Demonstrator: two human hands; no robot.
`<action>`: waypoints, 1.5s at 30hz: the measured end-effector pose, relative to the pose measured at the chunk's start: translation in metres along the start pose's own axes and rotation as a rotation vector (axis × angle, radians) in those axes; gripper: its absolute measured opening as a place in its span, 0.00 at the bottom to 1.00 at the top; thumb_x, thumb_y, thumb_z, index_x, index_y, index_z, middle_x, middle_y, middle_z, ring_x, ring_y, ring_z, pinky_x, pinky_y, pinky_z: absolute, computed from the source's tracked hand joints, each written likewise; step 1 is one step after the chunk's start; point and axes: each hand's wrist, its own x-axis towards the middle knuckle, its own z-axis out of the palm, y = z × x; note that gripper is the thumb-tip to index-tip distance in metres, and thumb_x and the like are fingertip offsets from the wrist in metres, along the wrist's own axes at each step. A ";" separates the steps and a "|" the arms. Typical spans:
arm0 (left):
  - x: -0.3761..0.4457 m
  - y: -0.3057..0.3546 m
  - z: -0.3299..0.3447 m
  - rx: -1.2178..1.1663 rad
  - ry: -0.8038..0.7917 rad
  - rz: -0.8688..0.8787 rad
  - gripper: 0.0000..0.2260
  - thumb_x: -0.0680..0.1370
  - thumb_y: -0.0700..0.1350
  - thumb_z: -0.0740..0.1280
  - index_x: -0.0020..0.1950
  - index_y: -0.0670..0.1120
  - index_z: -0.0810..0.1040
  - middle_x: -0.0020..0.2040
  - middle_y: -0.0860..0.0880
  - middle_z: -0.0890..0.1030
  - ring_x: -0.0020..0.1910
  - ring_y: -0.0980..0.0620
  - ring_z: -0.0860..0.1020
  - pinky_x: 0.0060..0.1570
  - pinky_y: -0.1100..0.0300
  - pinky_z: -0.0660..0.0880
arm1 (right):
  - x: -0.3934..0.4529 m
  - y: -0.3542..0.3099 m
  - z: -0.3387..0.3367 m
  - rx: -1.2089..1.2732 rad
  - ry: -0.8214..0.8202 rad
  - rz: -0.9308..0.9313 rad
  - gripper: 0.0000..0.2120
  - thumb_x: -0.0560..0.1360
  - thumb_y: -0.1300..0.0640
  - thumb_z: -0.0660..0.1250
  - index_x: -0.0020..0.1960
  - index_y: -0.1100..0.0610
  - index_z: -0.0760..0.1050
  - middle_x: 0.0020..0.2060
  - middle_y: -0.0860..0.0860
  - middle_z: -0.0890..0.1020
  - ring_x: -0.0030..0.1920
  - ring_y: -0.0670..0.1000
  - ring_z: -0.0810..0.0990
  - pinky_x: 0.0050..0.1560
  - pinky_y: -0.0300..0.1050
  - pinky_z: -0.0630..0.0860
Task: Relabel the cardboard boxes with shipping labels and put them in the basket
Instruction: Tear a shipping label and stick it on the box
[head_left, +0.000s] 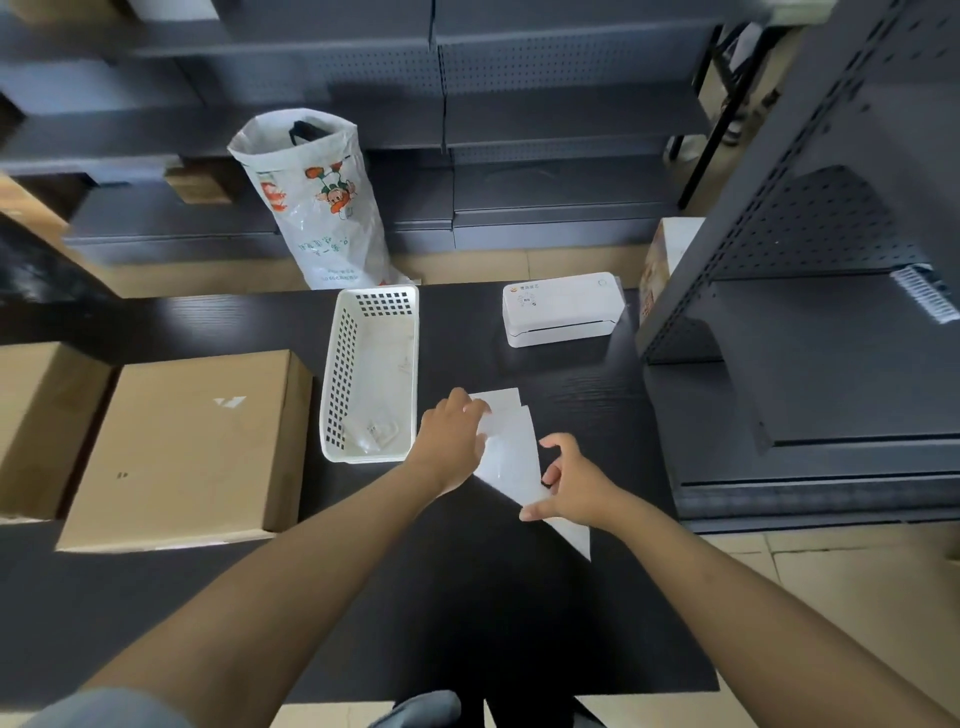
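Note:
White shipping labels (511, 449) lie in a loose stack on the black table (519, 623), right of centre. My left hand (452, 441) rests on their upper left corner, fingertips pinching a sheet. My right hand (574, 486) grips the lower right edge of the stack between thumb and fingers. A white perforated basket (340, 374) stands just left of my left hand, with a clear plastic sleeve in its bottom. A flat cardboard box (192, 447) lies at the left of the table, a second cardboard box (36, 426) beside it at the frame edge.
A white label printer (558, 309) sits at the table's back right. A printed plastic bag (317, 208) stands on the floor behind the basket. Dark metal shelving runs across the back and along the right (805, 312), close to the table's edge.

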 end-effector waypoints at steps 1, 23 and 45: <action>-0.004 0.001 -0.001 -0.014 -0.001 0.008 0.17 0.80 0.46 0.63 0.69 0.50 0.69 0.69 0.48 0.67 0.64 0.47 0.71 0.67 0.54 0.68 | -0.001 0.000 0.002 0.041 0.016 0.024 0.45 0.60 0.45 0.80 0.66 0.41 0.55 0.51 0.46 0.73 0.48 0.47 0.76 0.46 0.40 0.73; -0.103 -0.001 0.044 0.008 -0.135 0.306 0.17 0.81 0.51 0.58 0.69 0.49 0.70 0.67 0.49 0.72 0.63 0.48 0.73 0.63 0.53 0.68 | -0.069 0.019 0.087 0.514 0.146 0.161 0.16 0.77 0.56 0.67 0.64 0.56 0.74 0.50 0.46 0.78 0.49 0.45 0.75 0.48 0.40 0.71; -0.091 0.032 0.029 0.175 -0.193 0.225 0.13 0.80 0.46 0.57 0.59 0.46 0.79 0.50 0.46 0.83 0.49 0.45 0.80 0.52 0.56 0.72 | -0.073 0.037 0.062 0.257 -0.056 -0.012 0.09 0.77 0.59 0.65 0.51 0.46 0.78 0.49 0.47 0.78 0.52 0.46 0.76 0.50 0.39 0.71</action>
